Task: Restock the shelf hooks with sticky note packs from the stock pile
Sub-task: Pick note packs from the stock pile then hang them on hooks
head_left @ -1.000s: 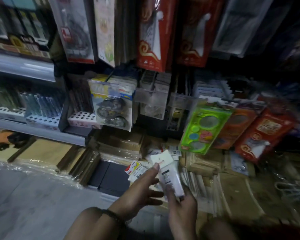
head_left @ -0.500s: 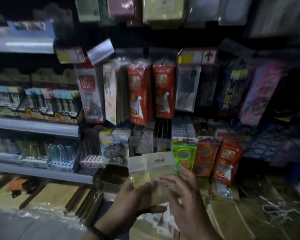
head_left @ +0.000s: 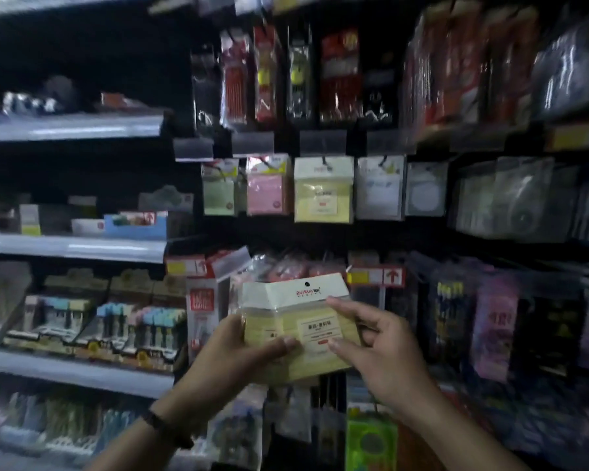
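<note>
Both hands raised before the hook wall. Left hand (head_left: 238, 355) grips the left edge of the yellow sticky note pack (head_left: 306, 322), thumb laid across its face. Right hand (head_left: 385, 351) pinches the right edge between thumb and forefinger. The pack sits upright between the hands, white header card with punched hole on top. A second pack seems fanned behind it, but blur prevents confirmation. Directly above the hands, a hook row: green pack (head_left: 218, 193), pink pack (head_left: 267, 190), hanging yellow pack (head_left: 323, 195), white pack (head_left: 380, 190). Dark wristband (head_left: 165, 426) on left wrist.
</note>
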Demonstrator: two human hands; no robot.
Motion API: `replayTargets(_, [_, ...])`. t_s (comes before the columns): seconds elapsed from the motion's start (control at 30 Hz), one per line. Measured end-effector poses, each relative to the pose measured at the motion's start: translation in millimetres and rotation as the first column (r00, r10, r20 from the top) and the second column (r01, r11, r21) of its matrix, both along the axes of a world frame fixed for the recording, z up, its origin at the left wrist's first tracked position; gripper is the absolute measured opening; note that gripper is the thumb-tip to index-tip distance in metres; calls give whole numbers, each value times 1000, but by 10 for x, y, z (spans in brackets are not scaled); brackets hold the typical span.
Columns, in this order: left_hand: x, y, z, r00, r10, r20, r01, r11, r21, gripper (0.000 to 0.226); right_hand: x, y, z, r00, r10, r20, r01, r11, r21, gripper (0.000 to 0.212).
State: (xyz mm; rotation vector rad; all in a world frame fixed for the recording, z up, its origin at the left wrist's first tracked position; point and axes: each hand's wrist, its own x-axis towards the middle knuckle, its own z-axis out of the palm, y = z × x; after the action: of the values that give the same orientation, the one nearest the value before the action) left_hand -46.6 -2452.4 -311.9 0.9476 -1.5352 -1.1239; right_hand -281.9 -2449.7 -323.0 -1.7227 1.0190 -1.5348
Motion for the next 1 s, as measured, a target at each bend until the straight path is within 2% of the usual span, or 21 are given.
replayTargets(0.1, [82, -85, 398, 993, 69, 100, -50, 983, -178, 57, 62, -184, 357, 1000, -6, 15, 7, 996, -84, 57])
replayTargets(0.2, [234, -269, 787, 900, 257, 351, -98, 906, -412, 100, 73, -453, 653, 996, -59, 62, 70, 979, -190, 60])
replayTargets(0.27, [324, -392, 1044, 831, 299, 469, -50, 880, -472, 121, 69, -626, 833, 991, -114, 76, 130, 956, -262, 61])
replayTargets(0.33, [358, -496, 1282, 742, 318, 590, 31, 863, -505, 124, 77, -753, 990, 988, -120, 101, 146, 940, -308, 60])
replayTargets(0.47, [303, -713, 1673, 600, 320, 733, 135, 863, -487, 115, 139, -1003, 1194, 982, -129, 138, 173, 909, -380, 57])
replayTargets(0.53, [225, -834, 1812, 531, 340, 776, 163, 858, -487, 116, 147, -1135, 1268, 975, -141, 173, 198, 902, -384, 57])
replayTargets(0.7, [0, -1071, 2047, 429, 369, 824, 224, 841, -493, 119, 97, -1327, 1422, 965, -142, 219, 221, 889, -401, 54])
replayTargets(0.83, [-110, -1221, 2133, 410, 403, 818, 235, 820, -522, 127, 61, -1460, 1537, 963, -132, 237, 225, 876, -427, 53])
replayTargets(1.0, [-129, -1385, 2119, 368, 449, 814, 209, 813, -543, 133, 26, -1548, 1575, 974, -131, 185, 199, 885, -420, 52])
